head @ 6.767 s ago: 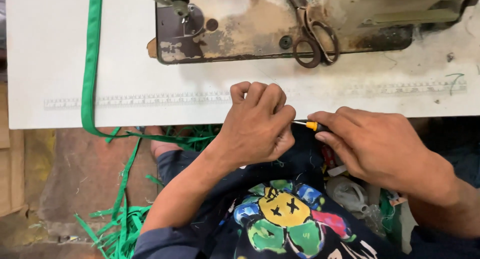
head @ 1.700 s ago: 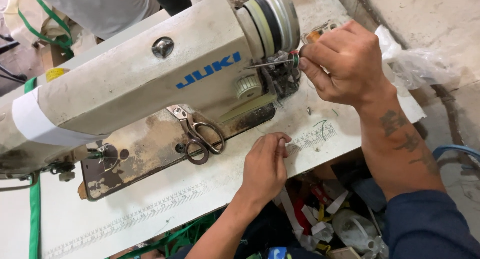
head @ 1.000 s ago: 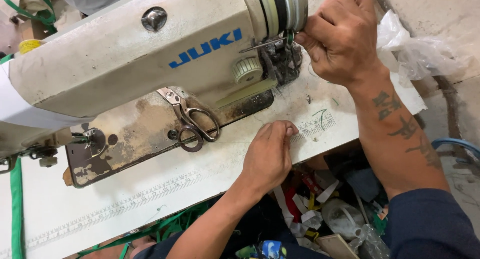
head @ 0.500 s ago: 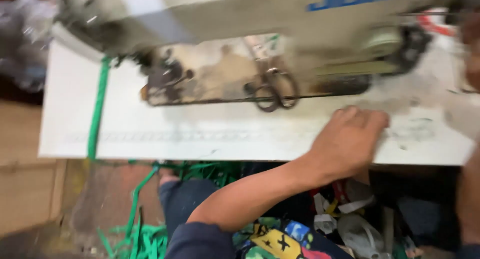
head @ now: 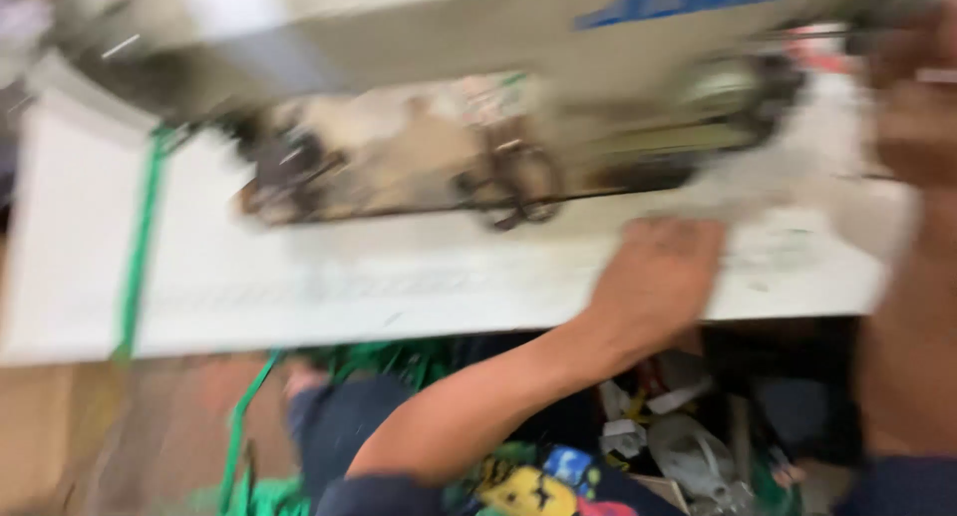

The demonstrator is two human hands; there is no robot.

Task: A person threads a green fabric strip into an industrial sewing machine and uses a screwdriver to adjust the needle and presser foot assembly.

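Blur smears everything, yet shapes still read. Across the top of the frame lies the cream metal sewing machine (head: 419, 37), smooth and boxy, its worn, stained base plate below it with dark looped scissors (head: 513, 182) on top. My left hand (head: 653, 277) rests flat at right of centre, fingers spread on the white table (head: 299, 287) by its front edge, clasping nothing. My right hand (head: 912, 97), upper right, is at the machine's end; whether it grasps anything I cannot tell. Green ribbon (head: 140, 247) drapes over the table's left part. Compared with half a second back, the view has tilted and blurred further.
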